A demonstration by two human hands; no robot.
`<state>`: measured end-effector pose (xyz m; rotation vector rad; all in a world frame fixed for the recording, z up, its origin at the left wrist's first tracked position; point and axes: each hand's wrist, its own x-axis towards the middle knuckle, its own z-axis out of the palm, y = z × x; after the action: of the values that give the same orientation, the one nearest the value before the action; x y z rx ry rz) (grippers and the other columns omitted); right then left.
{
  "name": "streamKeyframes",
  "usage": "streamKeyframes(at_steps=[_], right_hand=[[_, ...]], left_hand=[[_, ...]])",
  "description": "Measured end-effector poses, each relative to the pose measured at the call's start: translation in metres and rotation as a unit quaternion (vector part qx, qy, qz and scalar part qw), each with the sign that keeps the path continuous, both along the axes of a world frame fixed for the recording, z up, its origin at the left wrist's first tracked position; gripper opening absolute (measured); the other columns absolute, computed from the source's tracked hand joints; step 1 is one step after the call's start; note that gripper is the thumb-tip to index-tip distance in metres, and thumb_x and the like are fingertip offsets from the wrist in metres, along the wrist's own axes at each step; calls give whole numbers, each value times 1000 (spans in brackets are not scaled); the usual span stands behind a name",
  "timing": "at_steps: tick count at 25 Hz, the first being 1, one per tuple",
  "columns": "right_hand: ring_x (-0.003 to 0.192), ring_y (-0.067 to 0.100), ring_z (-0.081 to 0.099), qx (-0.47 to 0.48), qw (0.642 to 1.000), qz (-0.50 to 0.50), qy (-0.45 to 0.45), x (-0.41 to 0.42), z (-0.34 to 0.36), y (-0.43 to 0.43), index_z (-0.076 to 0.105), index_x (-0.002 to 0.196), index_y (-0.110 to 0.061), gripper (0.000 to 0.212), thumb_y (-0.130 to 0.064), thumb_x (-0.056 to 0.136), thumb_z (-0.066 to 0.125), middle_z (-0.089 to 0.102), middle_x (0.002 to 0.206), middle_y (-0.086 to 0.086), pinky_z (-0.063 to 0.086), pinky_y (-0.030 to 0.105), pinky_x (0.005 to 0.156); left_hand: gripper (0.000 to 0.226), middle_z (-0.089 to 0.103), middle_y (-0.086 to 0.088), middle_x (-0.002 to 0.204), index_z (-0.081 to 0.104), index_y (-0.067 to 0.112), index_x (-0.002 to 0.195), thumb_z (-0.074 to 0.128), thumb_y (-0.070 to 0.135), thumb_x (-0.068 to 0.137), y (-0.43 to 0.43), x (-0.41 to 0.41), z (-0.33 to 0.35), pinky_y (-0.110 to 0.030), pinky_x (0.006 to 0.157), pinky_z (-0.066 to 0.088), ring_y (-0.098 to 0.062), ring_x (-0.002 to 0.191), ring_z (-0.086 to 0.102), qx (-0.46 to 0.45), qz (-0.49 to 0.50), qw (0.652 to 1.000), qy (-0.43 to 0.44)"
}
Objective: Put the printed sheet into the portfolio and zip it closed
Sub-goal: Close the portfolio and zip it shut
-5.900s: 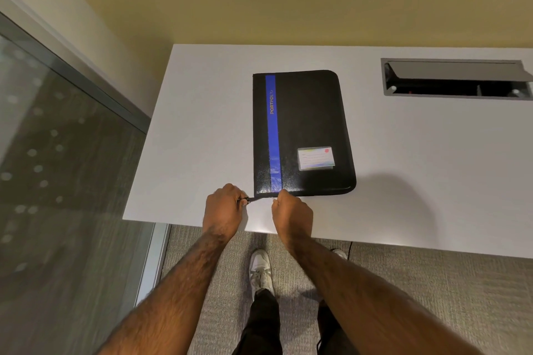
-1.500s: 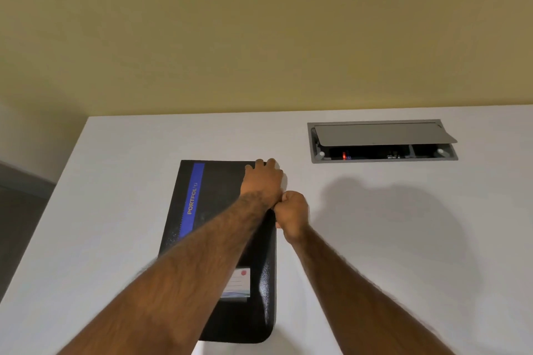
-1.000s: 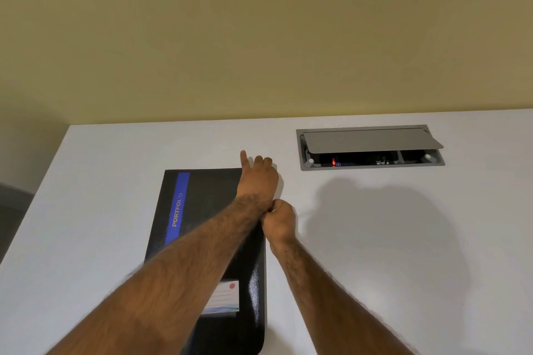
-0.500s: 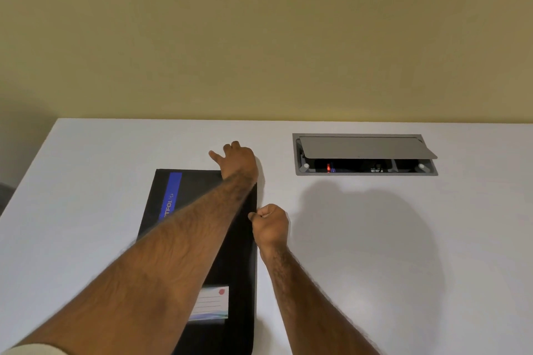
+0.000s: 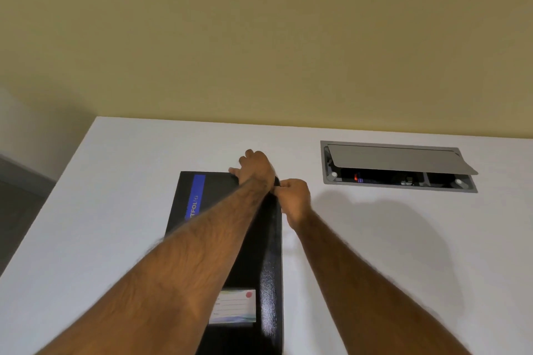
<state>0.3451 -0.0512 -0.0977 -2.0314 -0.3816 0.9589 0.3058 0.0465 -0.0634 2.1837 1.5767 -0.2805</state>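
Observation:
A black portfolio (image 5: pixel 219 193) with a blue stripe (image 5: pixel 197 193) and a label card (image 5: pixel 235 307) lies closed on the white table (image 5: pixel 129 181). My left hand (image 5: pixel 255 167) reaches across it and grips its far right corner, fingers curled over the far edge. Touching that wrist, my right hand (image 5: pixel 292 199) is pinched at the portfolio's right edge just below the same corner, where the zipper runs. The pull itself is hidden in my fingers. No printed sheet shows.
A grey cable box (image 5: pixel 398 164) with its lid propped open is sunk into the table at the far right. A yellow wall stands behind the table. The table's left edge drops to a dark floor.
My right hand has slid up the portfolio's right edge toward the far corner and now meets my left wrist. My left hand stays on that corner.

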Motion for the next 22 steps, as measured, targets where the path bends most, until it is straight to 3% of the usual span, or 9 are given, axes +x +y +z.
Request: streamKeyframes(at_steps=[2, 7, 11, 15, 18, 22], right_hand=[[63, 24, 57, -24, 999, 11, -24, 9, -1, 16, 65, 68, -6, 20, -9, 87, 68, 62, 69, 9, 54, 34, 64], [75, 28, 67, -73, 990, 51, -105, 17, -12, 32, 67, 76, -7, 16, -15, 91, 69, 68, 80, 8, 62, 39, 76], [80, 28, 69, -74, 991, 49, -104, 17, -11, 37, 71, 88, -5, 14, -19, 90, 73, 72, 90, 11, 63, 39, 78], [75, 19, 66, -111, 977, 104, -152, 19, -11, 36, 70, 95, -7, 21, -28, 93, 69, 69, 89, 6, 57, 24, 74], [58, 12, 52, -133, 966, 133, -180, 21, -9, 33, 67, 98, -9, 21, -29, 98, 60, 60, 83, 1, 46, 12, 61], [55, 12, 42, -141, 956, 146, -212, 24, -10, 33, 65, 108, -11, 23, -29, 100, 55, 55, 88, 0, 44, 15, 73]], left_hand=[[47, 44, -10, 137, 48, 10, 135, 61, 13, 90, 2, -1, -2, -63, 115, 22, -31, 132, 40, 17, -32, 999, 1], [62, 45, -11, 137, 47, 8, 137, 71, 33, 86, 7, -8, -7, -65, 118, 9, -30, 131, 42, 81, -92, 992, 40], [55, 43, -16, 141, 42, 3, 142, 59, 16, 92, 15, -22, -18, -63, 119, 12, -32, 132, 42, 124, -58, 989, 56], [55, 40, -18, 144, 38, 0, 143, 52, 7, 90, 41, -55, -20, -58, 121, 12, -34, 135, 40, 111, 15, 991, 66], [50, 42, -18, 143, 42, 0, 139, 49, 6, 90, 65, -82, -26, -55, 120, 15, -34, 134, 41, 104, 74, 990, 55], [51, 44, -19, 141, 43, 1, 138, 52, 7, 88, 84, -111, -30, -50, 119, 20, -35, 131, 43, 94, 127, 987, 28]])
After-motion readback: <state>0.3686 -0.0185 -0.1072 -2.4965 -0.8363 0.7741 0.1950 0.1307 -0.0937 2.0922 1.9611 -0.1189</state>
